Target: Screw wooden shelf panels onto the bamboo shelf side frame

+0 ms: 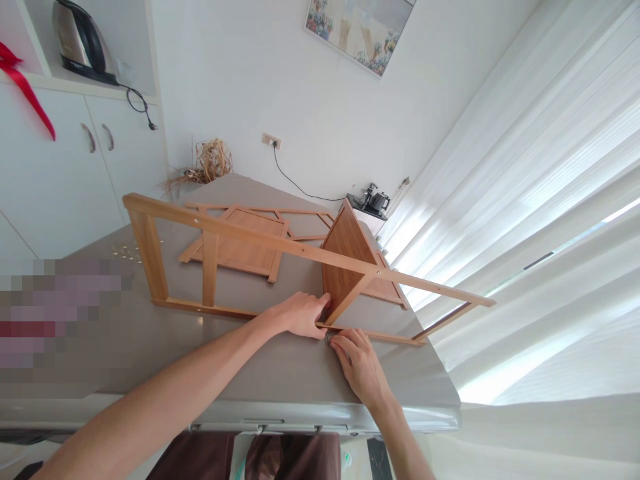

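Observation:
A wooden side frame (260,235) stands on its long edge on the grey table, with a slatted wooden panel (345,257) meeting it at right angles. My left hand (303,315) is closed around the lower rail (240,312) where the panel's crosspiece (347,300) joins it. Just right of it, my right hand (357,360) pinches a thin, dark hex key (328,337) against the rail's near side. The fingers hide most of the key and the joint. Round metal bolt heads show along the upper rail.
Another wooden panel (243,237) and a flat wooden frame (310,237) lie behind. Small metal fittings (127,252) are scattered at the left. Dried stalks (213,160) and a dark coffee maker (375,200) are at the back. White curtains (540,220) hang along the right.

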Available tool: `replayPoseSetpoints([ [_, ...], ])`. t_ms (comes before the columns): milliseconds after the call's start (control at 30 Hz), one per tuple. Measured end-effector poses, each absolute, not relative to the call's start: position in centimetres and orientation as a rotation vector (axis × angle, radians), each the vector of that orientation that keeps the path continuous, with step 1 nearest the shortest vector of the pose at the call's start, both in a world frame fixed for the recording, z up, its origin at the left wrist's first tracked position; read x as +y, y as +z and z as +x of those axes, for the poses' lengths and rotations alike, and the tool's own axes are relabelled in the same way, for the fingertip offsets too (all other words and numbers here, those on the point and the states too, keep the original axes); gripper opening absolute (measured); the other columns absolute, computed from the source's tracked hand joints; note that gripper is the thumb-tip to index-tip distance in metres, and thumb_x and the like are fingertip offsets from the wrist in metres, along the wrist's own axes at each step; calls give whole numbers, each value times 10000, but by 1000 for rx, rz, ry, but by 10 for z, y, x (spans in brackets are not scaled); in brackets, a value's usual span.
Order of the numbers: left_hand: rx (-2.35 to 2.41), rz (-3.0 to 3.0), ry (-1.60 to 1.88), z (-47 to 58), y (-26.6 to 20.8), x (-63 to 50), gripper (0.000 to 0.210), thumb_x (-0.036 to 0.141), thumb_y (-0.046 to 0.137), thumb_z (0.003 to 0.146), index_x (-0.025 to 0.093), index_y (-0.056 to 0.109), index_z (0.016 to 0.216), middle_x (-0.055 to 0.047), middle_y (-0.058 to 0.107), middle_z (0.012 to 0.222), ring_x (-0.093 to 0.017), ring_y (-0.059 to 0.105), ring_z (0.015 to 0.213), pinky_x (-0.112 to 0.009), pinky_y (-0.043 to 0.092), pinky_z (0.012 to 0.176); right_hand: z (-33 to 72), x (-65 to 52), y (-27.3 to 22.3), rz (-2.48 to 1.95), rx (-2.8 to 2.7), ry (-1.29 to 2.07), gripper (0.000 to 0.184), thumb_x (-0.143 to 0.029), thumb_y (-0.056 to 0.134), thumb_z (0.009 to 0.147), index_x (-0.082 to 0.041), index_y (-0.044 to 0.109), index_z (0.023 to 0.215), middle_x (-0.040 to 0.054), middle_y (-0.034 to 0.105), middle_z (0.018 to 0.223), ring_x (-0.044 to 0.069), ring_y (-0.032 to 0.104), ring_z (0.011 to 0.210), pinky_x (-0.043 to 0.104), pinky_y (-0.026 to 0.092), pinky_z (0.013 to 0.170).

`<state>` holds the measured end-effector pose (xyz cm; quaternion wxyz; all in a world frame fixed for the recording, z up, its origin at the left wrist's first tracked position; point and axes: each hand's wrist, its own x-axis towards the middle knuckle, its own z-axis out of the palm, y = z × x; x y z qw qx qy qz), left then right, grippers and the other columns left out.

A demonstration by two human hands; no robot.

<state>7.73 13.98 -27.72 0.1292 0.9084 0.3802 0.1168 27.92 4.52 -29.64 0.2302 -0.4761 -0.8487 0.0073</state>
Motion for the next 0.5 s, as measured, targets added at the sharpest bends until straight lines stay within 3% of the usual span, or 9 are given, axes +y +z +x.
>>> replayPoseSetpoints([
  [233,1096,2642,342,77,-276,139,439,471,611,701,225,474,1038,-22,717,773,-272,685,683,-342,457,573,280,41,-292,-1327,-2354,-34,226,-212,401,1006,-238,625,992,48,592,918,194,555,883,341,463,791],
  [500,1099,2656,333,77,-274,139,495,529,596,696,210,485,1059,-64,727,839,-297,693,719,-351,458,573,275,42,-292,-1385,-2361,-164,216,-172,428,986,-236,634,984,50,542,910,192,514,853,334,445,769],
])
